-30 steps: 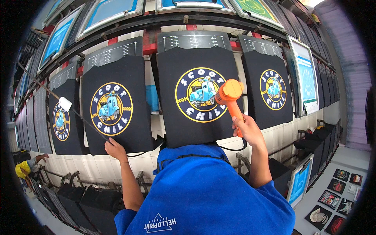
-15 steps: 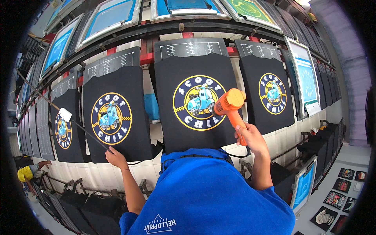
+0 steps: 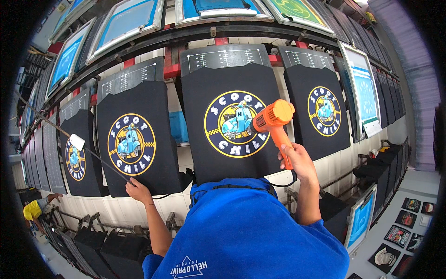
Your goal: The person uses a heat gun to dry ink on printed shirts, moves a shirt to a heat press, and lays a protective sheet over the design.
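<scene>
The right hand (image 3: 297,161) is wrapped around the handle of an orange heat gun (image 3: 274,116), which points at the scooter print (image 3: 236,122) on a black shirt (image 3: 223,168). The left hand (image 3: 138,192) grips a thin dark rod (image 3: 108,162) before another shirt (image 3: 162,162).

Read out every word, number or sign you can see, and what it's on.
I won't transcribe wording, only place it:
Black shirts: white letters circling round scooter prints.
Blue shirt: white letters with a triangular outline.
Grey boards: white scales, too small to read.
Orange heat gun: dark label, too small.
</scene>
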A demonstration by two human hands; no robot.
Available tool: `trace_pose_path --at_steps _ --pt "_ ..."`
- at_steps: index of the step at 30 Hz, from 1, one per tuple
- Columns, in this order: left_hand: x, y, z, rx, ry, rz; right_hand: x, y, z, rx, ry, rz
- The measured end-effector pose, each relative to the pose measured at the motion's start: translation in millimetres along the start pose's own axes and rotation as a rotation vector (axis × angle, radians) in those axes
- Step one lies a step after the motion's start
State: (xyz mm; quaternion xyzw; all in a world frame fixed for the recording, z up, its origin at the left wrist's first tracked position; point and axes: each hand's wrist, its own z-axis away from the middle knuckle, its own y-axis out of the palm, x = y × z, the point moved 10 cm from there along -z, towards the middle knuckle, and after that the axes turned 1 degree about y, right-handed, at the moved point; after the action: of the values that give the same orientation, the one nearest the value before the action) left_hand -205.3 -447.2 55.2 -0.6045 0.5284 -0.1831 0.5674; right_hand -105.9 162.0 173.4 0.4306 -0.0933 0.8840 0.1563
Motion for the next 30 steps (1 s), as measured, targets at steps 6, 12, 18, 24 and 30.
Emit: trace_pose_path --at_steps 6,12,18,24,30 --pt "-6.1 -4.6 0.7 -0.015 0.017 0.015 7.8 6.7 -4.8 0.028 0.009 0.021" --pt "0.9 0.5 -0.1 0.043 -0.023 -0.033 11.9 13.8 -12.4 0.028 -0.029 0.013" --pt "3.9 1.4 -1.3 0.034 -0.023 -0.025 17.7 23.3 -22.7 0.016 -0.04 0.021" --pt "5.9 2.0 -0.8 -0.009 -0.001 -0.008 24.9 39.2 -27.1 0.062 -0.092 0.059" --pt "-3.3 -3.8 -1.2 -0.018 -0.011 -0.023 29.3 41.0 -33.9 0.032 -0.126 0.097"
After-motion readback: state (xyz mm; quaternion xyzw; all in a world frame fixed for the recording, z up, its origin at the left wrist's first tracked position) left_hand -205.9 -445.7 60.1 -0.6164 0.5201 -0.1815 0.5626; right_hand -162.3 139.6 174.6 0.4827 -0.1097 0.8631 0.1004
